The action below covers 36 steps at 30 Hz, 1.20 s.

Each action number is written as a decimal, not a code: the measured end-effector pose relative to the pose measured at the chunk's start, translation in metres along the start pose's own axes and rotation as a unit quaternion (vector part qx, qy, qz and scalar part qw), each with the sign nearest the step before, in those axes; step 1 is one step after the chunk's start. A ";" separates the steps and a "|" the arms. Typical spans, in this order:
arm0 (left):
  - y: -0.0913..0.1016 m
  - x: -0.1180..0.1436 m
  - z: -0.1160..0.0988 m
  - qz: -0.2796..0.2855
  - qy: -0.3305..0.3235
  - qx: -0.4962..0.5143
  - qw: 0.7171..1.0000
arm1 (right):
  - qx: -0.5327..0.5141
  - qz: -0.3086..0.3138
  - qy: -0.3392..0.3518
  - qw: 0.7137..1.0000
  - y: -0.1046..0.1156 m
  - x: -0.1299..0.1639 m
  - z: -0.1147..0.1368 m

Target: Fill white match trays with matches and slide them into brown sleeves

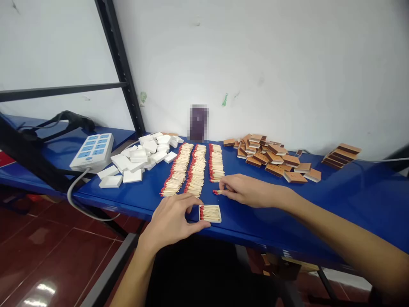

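Near the front edge of the blue table lies a small white matchbox tray [220, 214] filled with red-tipped matches [210, 212]. My left hand [174, 217] grips this tray by its left end, thumb at the near side and fingers at the far side. Just beyond and to the right, my right hand [241, 189] pinches a few matches [217, 192], their red heads pointing left. Three long rows of matches stretch away behind my hands: a left row [178, 168], a middle row [196, 168] and a shorter right row [216, 162].
White empty trays [140, 155] are heaped at the left. Brown matchbox sleeves [271, 155] lie piled at the right, with a stack of boxes [341, 154] farther over. A power strip [92, 150] and a black metal post [123, 64] stand on the left.
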State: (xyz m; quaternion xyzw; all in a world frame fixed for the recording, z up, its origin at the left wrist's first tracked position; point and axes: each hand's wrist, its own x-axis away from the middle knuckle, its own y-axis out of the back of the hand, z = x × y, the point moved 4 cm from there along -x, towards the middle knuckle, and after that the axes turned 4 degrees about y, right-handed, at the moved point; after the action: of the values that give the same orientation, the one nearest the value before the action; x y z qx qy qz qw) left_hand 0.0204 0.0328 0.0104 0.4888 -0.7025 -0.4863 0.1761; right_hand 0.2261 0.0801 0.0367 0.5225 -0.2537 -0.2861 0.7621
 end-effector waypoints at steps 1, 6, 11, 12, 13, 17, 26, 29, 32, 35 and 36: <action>0.000 0.000 0.000 -0.001 -0.007 0.007 1.000 | 0.013 0.006 -0.001 1.000 0.000 -0.001 0.000; 0.000 0.001 -0.001 -0.017 -0.024 0.017 0.999 | 0.065 0.022 -0.011 0.998 -0.004 -0.001 0.000; 0.000 0.001 -0.001 -0.023 -0.026 0.011 0.999 | 0.049 0.016 -0.008 0.999 -0.004 -0.001 -0.001; 0.000 0.001 -0.001 -0.023 -0.027 0.012 0.999 | 0.042 0.012 -0.007 0.999 -0.002 -0.001 0.001; 0.000 0.001 -0.001 -0.023 -0.028 0.012 0.999 | 0.033 0.008 -0.005 0.999 0.001 -0.001 0.004; 0.001 0.002 -0.001 -0.022 -0.035 0.009 0.999 | -0.007 0.003 0.002 1.000 0.009 0.003 0.029; 0.001 0.002 -0.001 -0.004 -0.023 0.002 1.000 | -0.050 0.042 0.033 0.997 -0.005 0.006 0.067; 0.001 0.002 -0.001 -0.005 -0.022 0.004 1.000 | -0.064 0.027 0.028 0.997 -0.004 0.004 0.066; 0.001 0.002 -0.001 -0.005 -0.022 0.008 1.000 | -0.080 0.023 0.020 0.996 0.000 0.004 0.063; 0.000 0.001 0.000 -0.004 -0.024 0.011 1.000 | -0.084 0.014 0.013 0.996 0.002 0.006 0.060; 0.000 0.001 0.000 -0.005 -0.025 0.011 1.000 | -0.084 0.011 0.012 0.996 0.001 0.007 0.058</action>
State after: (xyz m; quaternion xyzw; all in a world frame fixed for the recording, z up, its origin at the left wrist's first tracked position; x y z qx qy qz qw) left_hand 0.0196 0.0315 0.0105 0.4817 -0.7095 -0.4918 0.1509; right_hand 0.1911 0.0376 0.0572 0.4572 -0.2252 -0.2912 0.8096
